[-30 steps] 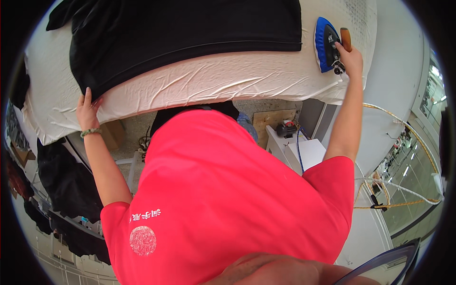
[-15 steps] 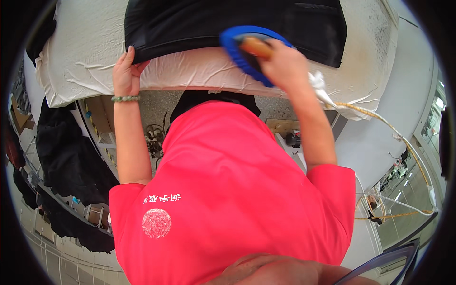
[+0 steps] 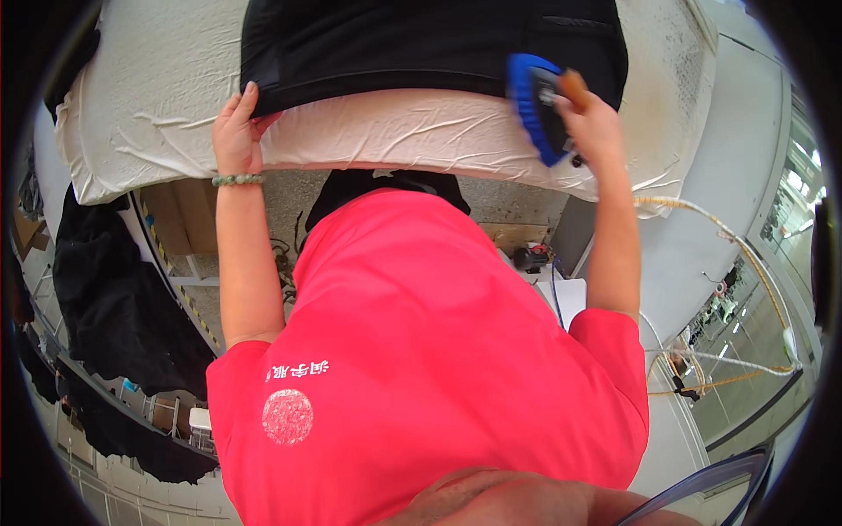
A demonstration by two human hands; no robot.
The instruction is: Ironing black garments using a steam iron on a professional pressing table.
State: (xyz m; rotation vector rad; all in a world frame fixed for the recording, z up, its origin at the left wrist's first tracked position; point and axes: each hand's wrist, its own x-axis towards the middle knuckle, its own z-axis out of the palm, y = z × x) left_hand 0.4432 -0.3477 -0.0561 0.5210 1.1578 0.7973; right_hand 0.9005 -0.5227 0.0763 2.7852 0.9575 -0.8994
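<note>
A black garment point(image 3: 421, 48) lies spread over a padded ironing table with a cream cloth cover point(image 3: 377, 131). My left hand point(image 3: 239, 131) pinches the garment's near left corner, thumb and fingers closed on the fabric. With my right hand point(image 3: 596, 131) I grip the brown handle of an iron point(image 3: 537, 110) that has a blue rim around its soleplate. The iron is tilted up on edge at the garment's near right edge; whether it touches the cloth I cannot tell.
A white and yellow hose point(image 3: 737, 237) loops down on the right beside a grey panel point(image 3: 702, 210). Dark garments point(image 3: 114, 298) hang over a rail at the left. Beneath the table, a small dark motor-like device point(image 3: 531, 257) sits near a wooden board.
My right hand has carried the iron to the right along the garment's near edge and turned it more upright. My left hand keeps its hold on the corner.
</note>
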